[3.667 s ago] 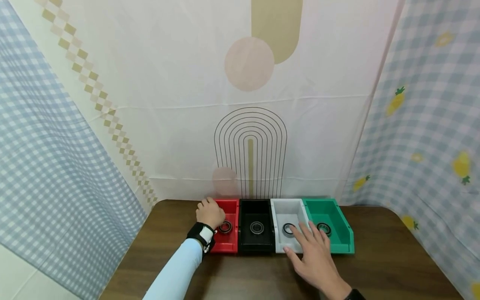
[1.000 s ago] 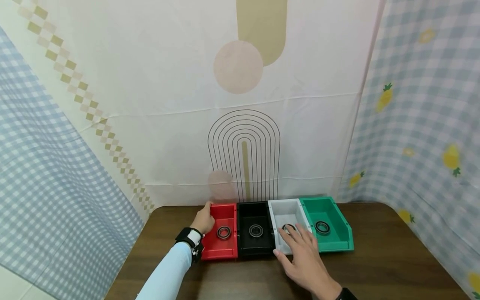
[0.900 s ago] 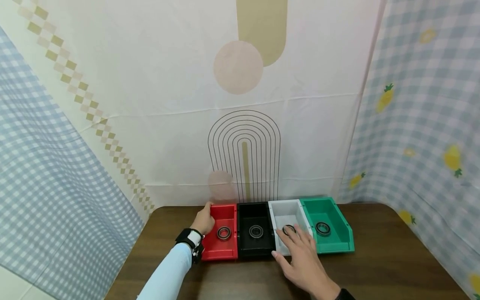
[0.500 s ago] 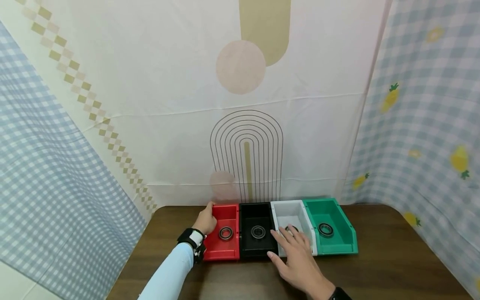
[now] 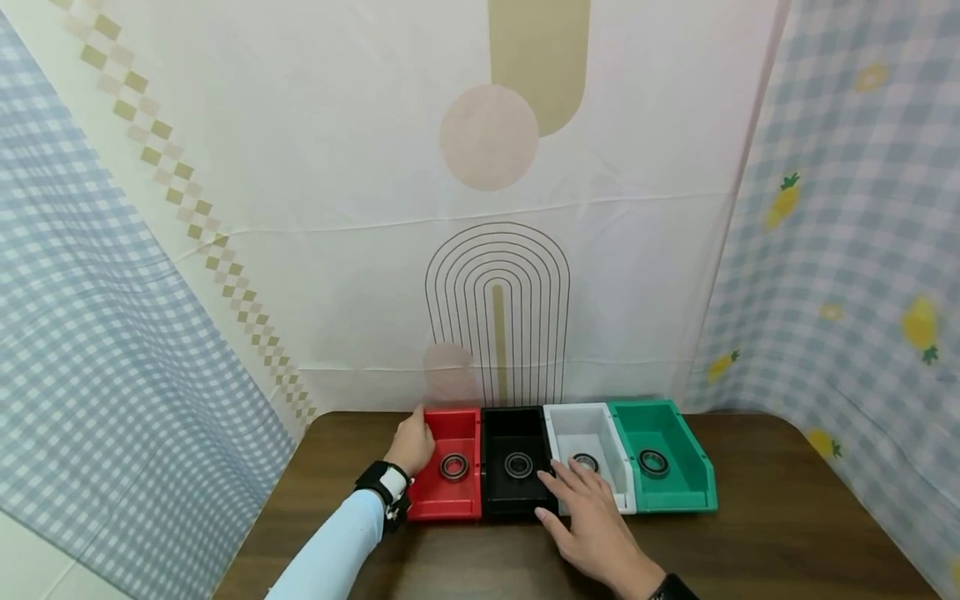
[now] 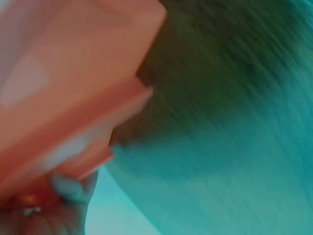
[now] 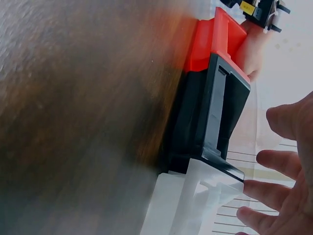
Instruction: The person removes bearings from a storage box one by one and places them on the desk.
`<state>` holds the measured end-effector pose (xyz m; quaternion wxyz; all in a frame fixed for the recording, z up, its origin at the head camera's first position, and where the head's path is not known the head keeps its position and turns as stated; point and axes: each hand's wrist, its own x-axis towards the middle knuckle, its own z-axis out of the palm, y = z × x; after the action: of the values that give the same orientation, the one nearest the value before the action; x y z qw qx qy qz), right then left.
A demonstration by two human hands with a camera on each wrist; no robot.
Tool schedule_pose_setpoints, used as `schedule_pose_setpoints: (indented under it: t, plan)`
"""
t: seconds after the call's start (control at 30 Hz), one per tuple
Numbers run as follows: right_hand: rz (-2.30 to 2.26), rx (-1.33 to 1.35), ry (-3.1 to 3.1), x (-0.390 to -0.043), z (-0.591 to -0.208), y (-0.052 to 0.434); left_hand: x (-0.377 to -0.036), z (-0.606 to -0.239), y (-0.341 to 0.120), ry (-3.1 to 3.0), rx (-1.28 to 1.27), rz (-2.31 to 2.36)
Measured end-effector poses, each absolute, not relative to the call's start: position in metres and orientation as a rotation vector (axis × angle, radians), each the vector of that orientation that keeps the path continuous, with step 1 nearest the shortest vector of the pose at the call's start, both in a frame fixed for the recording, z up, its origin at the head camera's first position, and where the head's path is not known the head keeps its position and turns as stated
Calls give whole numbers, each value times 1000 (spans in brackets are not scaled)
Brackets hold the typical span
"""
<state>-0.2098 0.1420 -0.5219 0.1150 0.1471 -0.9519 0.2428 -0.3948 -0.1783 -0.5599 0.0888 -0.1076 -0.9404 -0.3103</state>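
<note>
Four bins stand side by side: red (image 5: 444, 507), black (image 5: 517, 507), white (image 5: 581, 417) and green (image 5: 681, 500). A ring-shaped bearing lies in each: one in the red bin (image 5: 453, 467), one in the black (image 5: 518, 466), one in the green (image 5: 653, 463). The white bin's bearing (image 5: 586, 460) is partly covered by fingers. My left hand (image 5: 412, 443) grips the red bin's left wall near its back corner; in the left wrist view its fingers (image 6: 73, 191) meet the red plastic. My right hand (image 5: 588, 521) spreads its fingers over the white bin's front, the forefinger near the black bin.
The bins sit on a brown wooden table (image 5: 772, 500), near its back edge. A patterned pale cloth (image 5: 360, 292) hangs behind them. Checked blue cloths hang at the left (image 5: 150, 375) and right (image 5: 847, 250).
My left hand has moved from over the red bin's left side to its back left corner. The right hand has slid left, from the white and green bins toward the black one. The bearings stay in their bins.
</note>
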Motion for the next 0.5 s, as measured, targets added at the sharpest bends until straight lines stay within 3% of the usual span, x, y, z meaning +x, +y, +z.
schedule_pose_setpoints:
  t: [0.23,0.5]
  plan:
    - [717,418,-2790,-211,-526,142,-366,-527,-174,-2944,-406,-1015]
    - [730,417,-2801,-212,-525,140,-368,-529,-176,-2956,-362,-1046]
